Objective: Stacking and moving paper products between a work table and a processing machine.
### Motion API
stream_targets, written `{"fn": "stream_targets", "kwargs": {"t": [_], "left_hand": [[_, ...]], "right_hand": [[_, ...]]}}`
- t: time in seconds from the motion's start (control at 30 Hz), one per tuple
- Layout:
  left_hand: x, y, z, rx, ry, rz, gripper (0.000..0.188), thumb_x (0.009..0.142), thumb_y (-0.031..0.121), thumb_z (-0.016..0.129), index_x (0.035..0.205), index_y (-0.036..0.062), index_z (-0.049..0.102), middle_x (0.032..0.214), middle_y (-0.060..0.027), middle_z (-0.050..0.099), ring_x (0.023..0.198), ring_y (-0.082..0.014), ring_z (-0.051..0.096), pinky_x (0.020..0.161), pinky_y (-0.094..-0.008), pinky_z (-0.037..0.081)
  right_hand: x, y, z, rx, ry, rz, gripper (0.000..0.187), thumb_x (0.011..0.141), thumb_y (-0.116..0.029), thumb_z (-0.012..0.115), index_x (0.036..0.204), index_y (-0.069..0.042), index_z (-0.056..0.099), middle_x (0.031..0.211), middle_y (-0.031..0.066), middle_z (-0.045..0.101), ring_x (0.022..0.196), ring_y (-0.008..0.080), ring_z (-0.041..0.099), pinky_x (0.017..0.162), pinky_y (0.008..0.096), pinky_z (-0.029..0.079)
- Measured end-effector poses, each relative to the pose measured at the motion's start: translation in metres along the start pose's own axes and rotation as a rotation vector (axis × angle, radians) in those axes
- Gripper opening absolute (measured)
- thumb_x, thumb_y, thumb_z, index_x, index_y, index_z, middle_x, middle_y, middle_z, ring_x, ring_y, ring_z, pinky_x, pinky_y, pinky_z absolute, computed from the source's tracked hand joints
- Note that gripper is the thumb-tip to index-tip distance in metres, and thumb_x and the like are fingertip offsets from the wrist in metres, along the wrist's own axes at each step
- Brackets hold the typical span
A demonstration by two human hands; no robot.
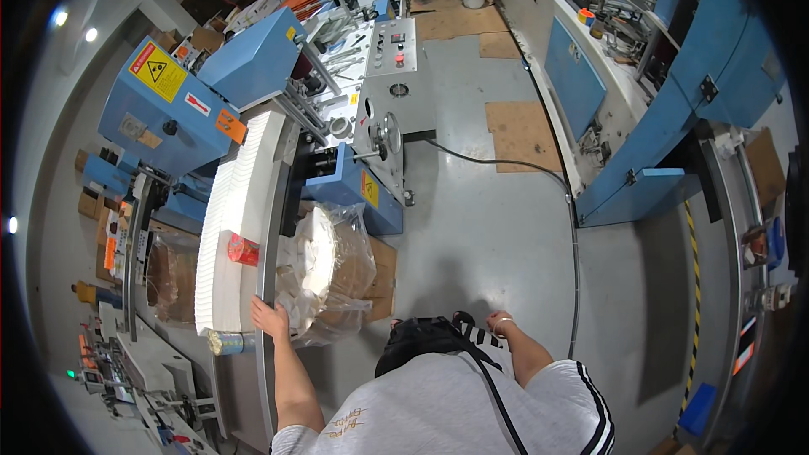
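My left hand (270,318) rests on the metal rail (267,257) along a long feed tray, its fingers laid over the edge. Beyond the rail runs a long row of white sheets or folded pieces (240,177), packed tightly together. A red roll or can-like piece (243,248) sits against the row near my left hand. At the row's near end lies a patterned cylinder (231,343). My right hand (497,321) hangs low beside my body, with a band at the wrist. Its fingers are too small to read, and nothing shows in it.
Right of the rail, a clear plastic bag (333,261) with white material stands by a cardboard box (383,274). A blue machine (253,55) with a control panel (393,46) is ahead. A black cable (497,161) crosses the grey floor. Another blue machine (657,194) stands right.
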State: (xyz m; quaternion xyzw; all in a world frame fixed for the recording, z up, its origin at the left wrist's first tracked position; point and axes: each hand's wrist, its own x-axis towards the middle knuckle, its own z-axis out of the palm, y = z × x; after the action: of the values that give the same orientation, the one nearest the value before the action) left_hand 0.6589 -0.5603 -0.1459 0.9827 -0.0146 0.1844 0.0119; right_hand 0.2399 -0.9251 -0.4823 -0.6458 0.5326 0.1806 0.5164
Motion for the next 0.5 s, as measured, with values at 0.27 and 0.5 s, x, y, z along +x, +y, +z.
{"fn": "stream_targets", "kwargs": {"t": [0.27, 0.5], "left_hand": [[-0.0029, 0.0034, -0.0045, 0.007, 0.002, 0.006, 0.078, 0.072, 0.019, 0.069, 0.137, -0.0012, 0.031, 0.134, -0.0201, 0.042, 0.126, -0.035, 0.037, 0.108, -0.0459, 0.025], [-0.0055, 0.0008, -0.0043, -0.003, 0.014, 0.03, 0.076, 0.073, 0.018, 0.067, 0.136, -0.0026, 0.031, 0.133, -0.0221, 0.041, 0.125, -0.0369, 0.037, 0.107, -0.0468, 0.025]], "right_hand": [[0.0086, 0.0049, 0.0047, -0.006, -0.005, -0.012, 0.009, 0.078, -0.015, 0.06, 0.08, -0.008, 0.066, 0.071, 0.0055, 0.067, 0.058, 0.0175, 0.063, 0.056, 0.0313, 0.052], [0.0026, -0.0001, 0.0013, 0.018, -0.013, -0.008, 0.009, 0.078, -0.014, 0.06, 0.079, -0.008, 0.067, 0.072, 0.0053, 0.067, 0.058, 0.0176, 0.063, 0.057, 0.0313, 0.052]]}}
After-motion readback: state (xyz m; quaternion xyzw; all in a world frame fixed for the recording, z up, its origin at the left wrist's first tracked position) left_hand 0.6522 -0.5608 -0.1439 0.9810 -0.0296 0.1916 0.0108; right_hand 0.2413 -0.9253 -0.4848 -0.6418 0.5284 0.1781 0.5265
